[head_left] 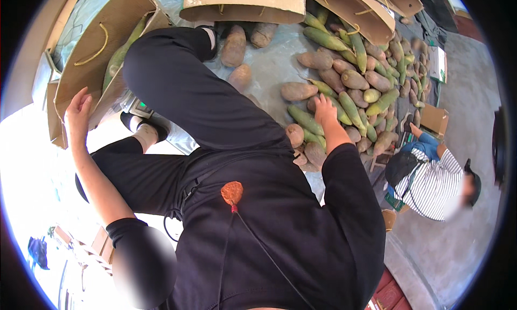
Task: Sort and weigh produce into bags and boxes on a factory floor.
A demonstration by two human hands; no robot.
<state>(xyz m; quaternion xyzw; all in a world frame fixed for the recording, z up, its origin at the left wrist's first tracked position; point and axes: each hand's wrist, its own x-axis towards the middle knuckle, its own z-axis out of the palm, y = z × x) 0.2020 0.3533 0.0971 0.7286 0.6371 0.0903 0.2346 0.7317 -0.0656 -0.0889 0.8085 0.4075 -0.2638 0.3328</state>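
Observation:
My right hand (325,111) rests on a pile of long root vegetables, its fingers stretched over them and touching. Green radishes (351,109) lie just right of it, and a green radish (305,119) lies to its left. Among them are brownish, soil-coated roots (299,91). My left hand (79,110) is raised beside an upright cardboard box (81,46) with a yellow cord handle. Its fingers are loosely bent and apart, with nothing seen in them. Inside that box a long green radish (123,54) shows, partly covered by the box's wall.
More cardboard boxes (245,0) with cord handles stand at the far side. Clear plastic sheeting (264,68) covers the floor, with loose brown roots (235,45) on it. At the right, a person in a striped shirt (425,175) sits by the pile. My bent leg (199,89) lies between my hands.

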